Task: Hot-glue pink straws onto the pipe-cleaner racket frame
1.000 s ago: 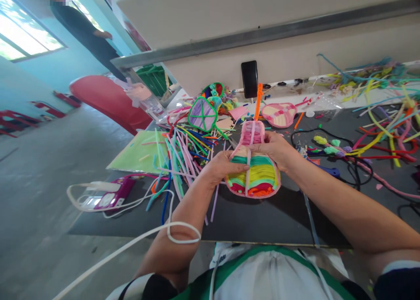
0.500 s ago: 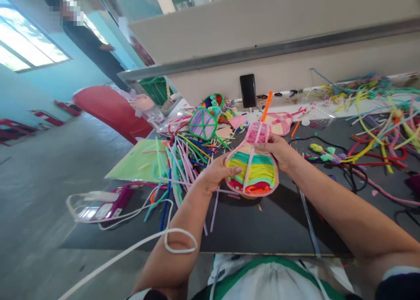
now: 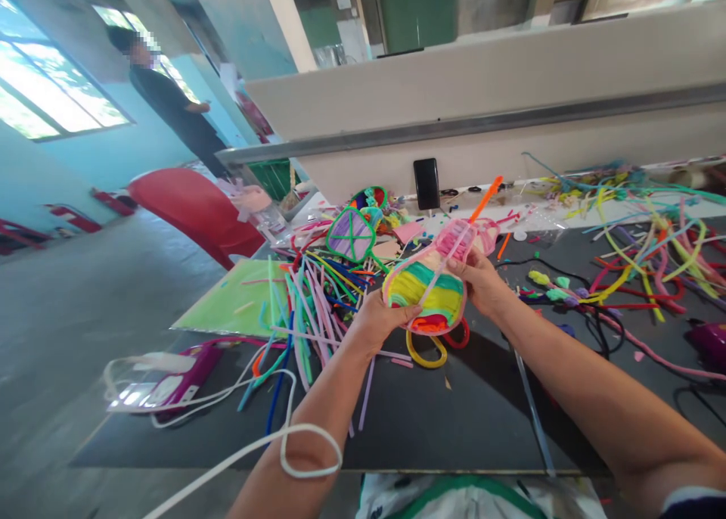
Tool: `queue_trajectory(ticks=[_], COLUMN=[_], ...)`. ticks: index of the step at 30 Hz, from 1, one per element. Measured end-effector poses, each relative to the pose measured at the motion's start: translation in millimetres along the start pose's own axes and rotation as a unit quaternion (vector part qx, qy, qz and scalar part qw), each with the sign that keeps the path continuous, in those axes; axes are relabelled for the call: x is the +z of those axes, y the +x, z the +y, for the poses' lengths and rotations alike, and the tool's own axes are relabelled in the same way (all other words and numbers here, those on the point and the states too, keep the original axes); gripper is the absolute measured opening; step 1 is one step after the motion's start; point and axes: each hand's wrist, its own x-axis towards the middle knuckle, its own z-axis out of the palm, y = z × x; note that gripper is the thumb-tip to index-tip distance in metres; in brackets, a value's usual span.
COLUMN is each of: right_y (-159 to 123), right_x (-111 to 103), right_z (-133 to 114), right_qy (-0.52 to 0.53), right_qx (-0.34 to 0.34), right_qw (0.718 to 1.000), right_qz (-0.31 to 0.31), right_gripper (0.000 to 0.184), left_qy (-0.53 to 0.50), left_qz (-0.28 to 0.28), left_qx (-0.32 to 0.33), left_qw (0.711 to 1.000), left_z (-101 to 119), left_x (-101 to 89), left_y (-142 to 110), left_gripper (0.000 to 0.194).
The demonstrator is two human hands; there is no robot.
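Gripping with both hands, just right of the frame's centre: with the left hand around the lower left edge of a pink-rimmed panel, thumb across the striped front; with the right hand at the narrow neck, thumb laid on the front beside the lilac strip. Cannot tell the placing of the fingers behind, hidden from view. Apparently raised off the dark tabletop, and tilted, neck to the upper right, wide end to the lower left.

Judging by the rows of fuzzy-looking stems, probably soft and easy to bend, so best handled with a light, even pinch. Spread the pressure along the pink rim; avoid dragging either thumb across the yellow and teal rows, for fear of pulling them out of line. Support from behind, opposite each thumb, to stop the neck folding. To check the lilac strip, sight along it from neck to wide end. Steer the orange stick, jutting to the upper right, clear of the second pink-rimmed piece behind the neck; cannot tell whether touching.

Mind also the yellow loop and red loop just below the wide end: best not pressed against. Watch for the stem bundle left of centre, and for the white cable at lower left, crossing over the left forearm; move gently there to avoid snagging.
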Motion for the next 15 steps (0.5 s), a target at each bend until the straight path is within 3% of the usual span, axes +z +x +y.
queue_trajectory(ticks=[5,8,12,14,15], right_y=[-0.2,-0.8,4.9,10.0,12.2], right_x=[3.3,5.1,-1.2,-9.3,-14.1], right_z=[8.5,15.9,12.6,3.0,-3.0], right_qy=[-0.025,-0.029,-0.076,-0.136,-0.193], right_qx=[0.002,-0.005,0.008,-0.031,-0.089], right_qw=[1.000,1.000,0.997,0.990,0.977], right_qz=[-0.018,0.000,-0.025,-0.014,0.009], right_gripper=[0.054,0.056,0.054,0.055,0.058], left_qy=[0.036,0.044,0.001,-0.039,-0.056], left_qz=[0.030,0.024,0.001,-0.024,-0.037], left_qx=[0.043,0.040,0.025,0.019,0.014], left_qw=[0.998,0.998,1.000,0.999,0.998], left_z=[-4.9,-8.1,-3.8,1.4,3.9], left_x=[-1.4,-1.0,-3.2,-7.1,-9.5], left_y=[4.5,4.7,4.0,4.2,4.3], left_gripper=[0.053,0.054,0.052,0.050,0.049])
